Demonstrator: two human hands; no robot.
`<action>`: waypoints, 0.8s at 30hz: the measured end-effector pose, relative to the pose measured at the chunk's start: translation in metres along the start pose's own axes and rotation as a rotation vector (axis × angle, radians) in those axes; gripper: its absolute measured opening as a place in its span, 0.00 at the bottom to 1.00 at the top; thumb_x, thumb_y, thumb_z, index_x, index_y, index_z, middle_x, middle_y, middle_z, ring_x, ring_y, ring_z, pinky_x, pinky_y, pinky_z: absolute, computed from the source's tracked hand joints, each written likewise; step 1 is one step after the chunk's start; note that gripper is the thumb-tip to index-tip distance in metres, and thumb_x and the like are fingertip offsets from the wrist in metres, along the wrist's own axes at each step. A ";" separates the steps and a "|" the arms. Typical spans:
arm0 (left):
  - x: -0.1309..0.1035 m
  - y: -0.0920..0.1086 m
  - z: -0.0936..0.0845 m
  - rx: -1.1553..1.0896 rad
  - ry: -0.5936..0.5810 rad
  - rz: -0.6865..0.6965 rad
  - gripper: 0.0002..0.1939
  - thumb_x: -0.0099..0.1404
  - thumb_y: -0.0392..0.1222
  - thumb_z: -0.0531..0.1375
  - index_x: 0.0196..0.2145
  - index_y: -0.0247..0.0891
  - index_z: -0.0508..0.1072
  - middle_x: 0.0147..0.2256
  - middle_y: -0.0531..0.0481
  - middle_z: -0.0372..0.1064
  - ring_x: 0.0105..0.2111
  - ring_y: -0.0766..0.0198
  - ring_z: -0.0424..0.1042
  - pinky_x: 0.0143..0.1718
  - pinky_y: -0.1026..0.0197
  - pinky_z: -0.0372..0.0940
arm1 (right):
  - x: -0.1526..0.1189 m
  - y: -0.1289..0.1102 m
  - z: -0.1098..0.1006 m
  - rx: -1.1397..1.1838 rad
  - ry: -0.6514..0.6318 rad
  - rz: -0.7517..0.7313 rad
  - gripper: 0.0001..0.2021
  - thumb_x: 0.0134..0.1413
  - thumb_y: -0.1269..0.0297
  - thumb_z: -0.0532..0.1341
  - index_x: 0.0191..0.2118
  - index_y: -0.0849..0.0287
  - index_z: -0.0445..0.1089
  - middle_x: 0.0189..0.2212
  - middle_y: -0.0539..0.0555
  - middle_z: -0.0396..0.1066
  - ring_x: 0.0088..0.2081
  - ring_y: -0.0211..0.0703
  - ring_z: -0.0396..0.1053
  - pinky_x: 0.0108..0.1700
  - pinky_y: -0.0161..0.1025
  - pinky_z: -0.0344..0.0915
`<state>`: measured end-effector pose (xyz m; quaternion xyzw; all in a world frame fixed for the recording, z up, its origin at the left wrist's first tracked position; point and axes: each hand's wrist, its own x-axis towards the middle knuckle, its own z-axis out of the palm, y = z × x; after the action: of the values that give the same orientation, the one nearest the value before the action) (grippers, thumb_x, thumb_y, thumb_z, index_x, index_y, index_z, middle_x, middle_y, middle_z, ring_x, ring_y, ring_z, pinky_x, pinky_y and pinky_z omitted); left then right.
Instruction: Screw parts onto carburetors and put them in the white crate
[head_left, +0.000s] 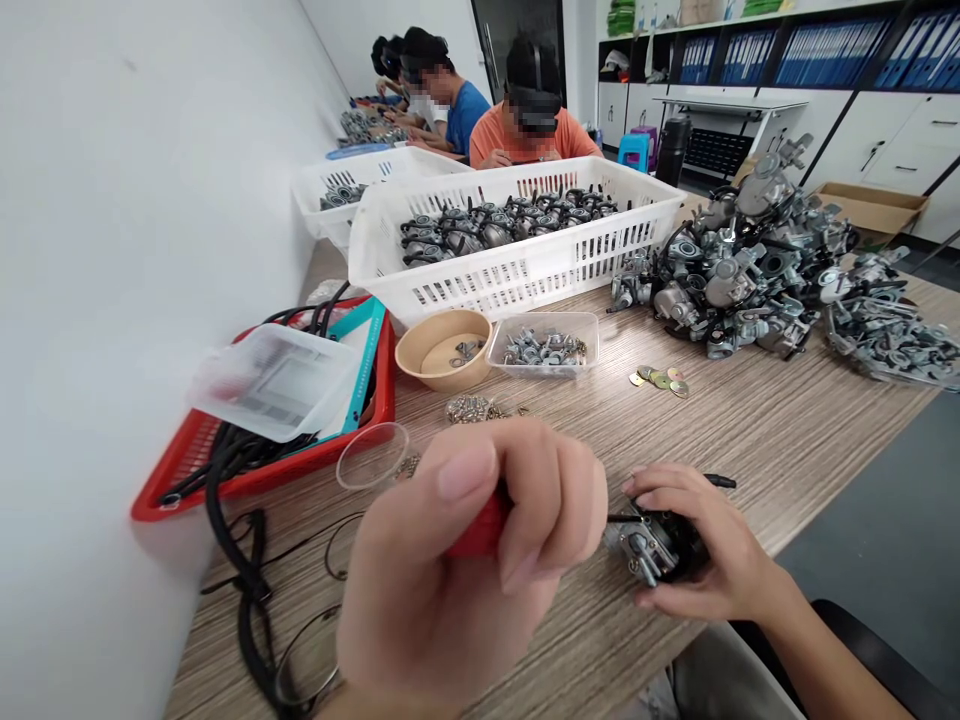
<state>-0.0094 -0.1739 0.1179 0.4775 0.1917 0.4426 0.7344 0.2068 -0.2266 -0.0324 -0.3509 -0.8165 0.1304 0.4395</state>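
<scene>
Close to the camera, my left hand [472,560] is wrapped round a red handle [480,525]. A thin dark shaft [624,519] runs from behind its knuckles to a metal carburetor-like part [646,548]. My right hand [705,545] grips that part from its right side, fingers over the top and thumb below, above the table's front edge. Small screws [471,408] lie in a heap just beyond my left hand. Several round yellowish metal discs [660,379] rest on the table beyond my right hand.
A red basket [386,370] with black cables stands left. Behind are a tan bowl [420,365], a clear tray [544,345] of metal parts and a white crate [517,270]. A pile of metal assemblies [742,270] covers the back right. People sit beyond the crates.
</scene>
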 end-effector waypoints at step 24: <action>-0.010 -0.017 0.009 -0.064 -0.128 0.051 0.17 0.73 0.61 0.63 0.41 0.48 0.84 0.28 0.51 0.75 0.28 0.63 0.72 0.34 0.62 0.69 | -0.001 0.000 0.004 -0.014 0.003 -0.007 0.26 0.66 0.44 0.69 0.57 0.60 0.70 0.51 0.64 0.78 0.54 0.55 0.77 0.54 0.51 0.77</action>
<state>-0.0006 -0.1898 0.1059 0.4858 0.1181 0.4357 0.7485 0.2037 -0.2269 -0.0348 -0.3512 -0.8182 0.1225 0.4385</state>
